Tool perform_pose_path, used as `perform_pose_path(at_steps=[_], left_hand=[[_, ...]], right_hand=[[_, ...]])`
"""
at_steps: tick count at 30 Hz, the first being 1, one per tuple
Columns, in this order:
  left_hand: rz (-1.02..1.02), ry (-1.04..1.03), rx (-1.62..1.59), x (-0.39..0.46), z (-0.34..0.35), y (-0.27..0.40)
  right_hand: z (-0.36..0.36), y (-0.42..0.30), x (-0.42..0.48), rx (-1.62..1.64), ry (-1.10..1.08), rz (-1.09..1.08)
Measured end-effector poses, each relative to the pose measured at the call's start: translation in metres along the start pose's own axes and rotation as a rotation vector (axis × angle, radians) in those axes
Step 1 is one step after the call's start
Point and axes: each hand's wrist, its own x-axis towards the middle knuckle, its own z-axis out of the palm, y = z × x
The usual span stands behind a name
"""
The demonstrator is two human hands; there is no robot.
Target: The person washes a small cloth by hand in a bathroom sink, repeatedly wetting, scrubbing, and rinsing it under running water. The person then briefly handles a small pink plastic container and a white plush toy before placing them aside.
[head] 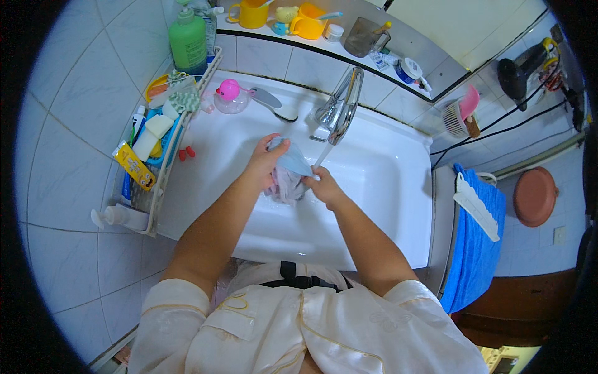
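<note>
My left hand (267,161) grips the upper part of a light blue cloth (295,159), thumb on top. On the other side, my right hand (323,186) pinches the cloth's lower right corner. A greyish-pink part of the fabric (286,185) hangs bunched below; whether it is the same piece I cannot tell. Both hands are over the basin of the white ceramic sink (387,196). Water runs from the chrome faucet (346,105) in a thin stream that comes down beside the cloth, by my right hand.
A brush (275,105) and a pink-headed duck toy (230,93) lie on the sink's back left ledge. Left of the basin stands a rack (161,187) of toiletries, with a green pump bottle (188,44) behind. Cups line the mirror shelf (299,35). A blue towel (474,243) hangs right.
</note>
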Motion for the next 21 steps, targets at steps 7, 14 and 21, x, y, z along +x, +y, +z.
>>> perform_pose_path(at_steps=[7,14,21], left_hand=[[0.169,0.150,0.424,0.016,-0.044,-0.012],[-0.306,-0.017,0.269,-0.010,-0.005,-0.048],[-0.145,0.054,0.340,-0.005,-0.010,-0.048]], right_hand=[[-0.036,-0.039,-0.004,0.229,-0.005,0.154],[-0.033,-0.044,-0.003,0.331,0.088,0.239],[-0.051,-0.029,0.003,0.160,0.072,0.242]])
